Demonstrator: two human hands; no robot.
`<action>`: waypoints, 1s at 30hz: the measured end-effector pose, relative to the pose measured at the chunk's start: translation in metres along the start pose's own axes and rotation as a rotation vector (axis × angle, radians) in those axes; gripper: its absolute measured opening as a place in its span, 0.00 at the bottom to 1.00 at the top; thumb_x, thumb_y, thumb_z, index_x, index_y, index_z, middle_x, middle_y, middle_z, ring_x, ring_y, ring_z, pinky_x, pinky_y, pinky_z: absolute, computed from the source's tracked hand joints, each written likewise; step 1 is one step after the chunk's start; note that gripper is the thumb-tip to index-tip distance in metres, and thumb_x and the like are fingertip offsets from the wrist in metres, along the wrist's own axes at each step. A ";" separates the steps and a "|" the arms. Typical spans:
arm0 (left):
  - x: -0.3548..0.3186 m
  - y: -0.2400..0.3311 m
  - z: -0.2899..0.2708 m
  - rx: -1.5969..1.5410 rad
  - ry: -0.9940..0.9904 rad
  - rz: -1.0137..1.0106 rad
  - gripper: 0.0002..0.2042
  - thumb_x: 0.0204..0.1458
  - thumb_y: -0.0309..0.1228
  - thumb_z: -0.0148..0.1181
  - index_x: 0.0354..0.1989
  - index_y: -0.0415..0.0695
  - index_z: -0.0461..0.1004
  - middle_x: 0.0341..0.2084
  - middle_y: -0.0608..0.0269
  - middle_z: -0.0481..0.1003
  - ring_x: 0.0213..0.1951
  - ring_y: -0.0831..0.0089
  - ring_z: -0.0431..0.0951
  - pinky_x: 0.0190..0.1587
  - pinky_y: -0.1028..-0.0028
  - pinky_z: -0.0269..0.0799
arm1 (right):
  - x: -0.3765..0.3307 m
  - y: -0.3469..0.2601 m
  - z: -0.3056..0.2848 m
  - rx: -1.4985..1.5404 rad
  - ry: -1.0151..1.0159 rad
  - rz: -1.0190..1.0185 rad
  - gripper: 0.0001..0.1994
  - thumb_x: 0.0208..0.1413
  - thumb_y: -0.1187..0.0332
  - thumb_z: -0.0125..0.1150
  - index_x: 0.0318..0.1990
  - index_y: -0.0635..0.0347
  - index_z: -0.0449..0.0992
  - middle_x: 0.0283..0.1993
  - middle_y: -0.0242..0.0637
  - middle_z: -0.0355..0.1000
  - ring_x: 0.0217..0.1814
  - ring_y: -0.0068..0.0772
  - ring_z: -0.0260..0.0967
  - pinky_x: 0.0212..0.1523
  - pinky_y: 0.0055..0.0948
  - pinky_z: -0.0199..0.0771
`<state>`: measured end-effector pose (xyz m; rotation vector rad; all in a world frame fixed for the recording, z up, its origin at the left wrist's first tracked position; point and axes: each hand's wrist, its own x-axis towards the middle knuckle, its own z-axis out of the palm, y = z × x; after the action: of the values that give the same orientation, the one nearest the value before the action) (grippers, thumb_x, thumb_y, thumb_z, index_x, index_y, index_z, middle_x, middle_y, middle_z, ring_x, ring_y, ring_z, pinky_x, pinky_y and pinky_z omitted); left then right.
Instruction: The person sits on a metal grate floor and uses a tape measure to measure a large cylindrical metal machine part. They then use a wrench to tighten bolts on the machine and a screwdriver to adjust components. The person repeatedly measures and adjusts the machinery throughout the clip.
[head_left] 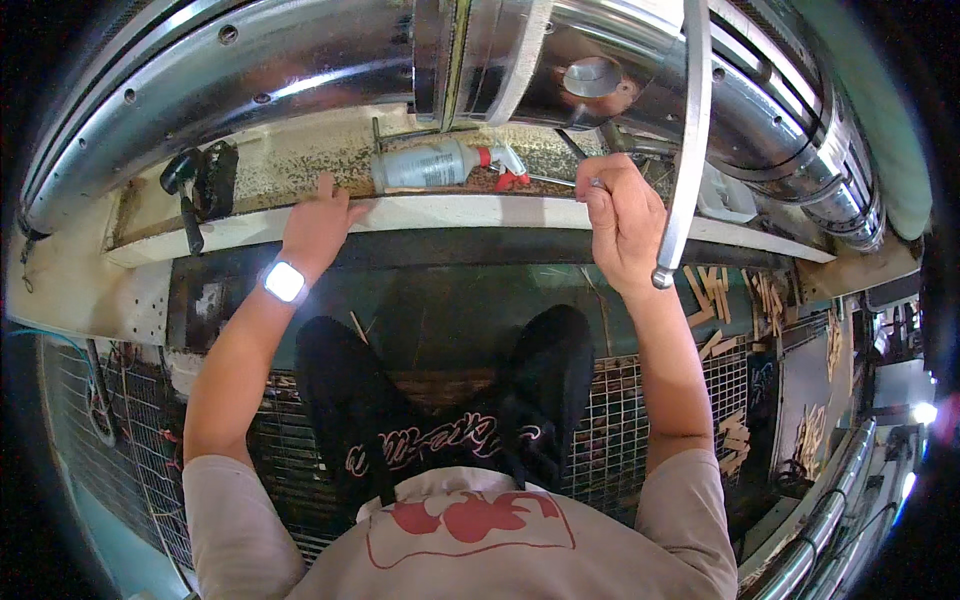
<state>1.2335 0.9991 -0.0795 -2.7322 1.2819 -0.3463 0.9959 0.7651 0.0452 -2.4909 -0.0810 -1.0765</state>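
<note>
My left hand (325, 225) rests with its fingers apart on the pale ledge (450, 210), a smartwatch (285, 281) on that wrist. Just beyond its fingertips lies a grey spray bottle (425, 166) on its side, its red-and-white trigger head pointing right. My right hand (628, 222) is closed over the ledge, pinching a small metal piece (597, 183) whose grey end shows between thumb and fingers; the palm hides the rest. Thin rods lie behind that hand, and I cannot tell whether they join the piece. A long silver bar (694, 130) with a rounded end crosses in front of my right forearm.
Large polished metal rollers (290, 85) span the far side. Black tools (190, 190) lie at the ledge's left end, a clear plastic tub (728, 196) at its right. Wooden strips (712, 295) are scattered at right, above wire mesh (630, 400) near my legs.
</note>
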 end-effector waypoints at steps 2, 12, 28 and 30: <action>0.010 0.001 0.002 -0.022 0.000 0.010 0.21 0.53 0.48 0.48 0.36 0.39 0.71 0.43 0.43 0.68 0.28 0.55 0.77 0.27 0.66 0.74 | 0.000 -0.005 -0.002 0.099 0.014 0.195 0.10 0.57 0.63 0.52 0.33 0.62 0.69 0.29 0.39 0.68 0.31 0.35 0.69 0.35 0.32 0.69; 0.015 0.004 -0.005 0.020 -0.060 0.024 0.22 0.55 0.49 0.44 0.33 0.40 0.74 0.30 0.54 0.73 0.30 0.62 0.77 0.31 0.66 0.73 | -0.001 -0.011 0.032 1.476 0.410 0.335 0.11 0.60 0.63 0.47 0.33 0.63 0.66 0.38 0.40 0.65 0.46 0.45 0.68 0.54 0.48 0.65; 0.010 0.002 0.007 -0.084 0.049 0.000 0.21 0.53 0.48 0.46 0.34 0.41 0.74 0.31 0.56 0.72 0.32 0.62 0.76 0.33 0.67 0.71 | 0.015 0.013 0.017 1.133 0.318 0.230 0.20 0.60 0.59 0.39 0.20 0.64 0.65 0.18 0.40 0.63 0.15 0.31 0.58 0.19 0.28 0.64; 0.010 0.003 0.007 -0.093 0.037 -0.022 0.20 0.53 0.48 0.47 0.33 0.41 0.74 0.31 0.56 0.71 0.32 0.62 0.76 0.33 0.67 0.71 | 0.008 0.010 0.013 1.245 0.229 0.361 0.19 0.60 0.60 0.39 0.25 0.66 0.68 0.28 0.45 0.65 0.23 0.39 0.66 0.36 0.39 0.73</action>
<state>1.2387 0.9896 -0.0850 -2.8317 1.3102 -0.3498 1.0128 0.7605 0.0391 -1.2014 -0.1623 -0.7630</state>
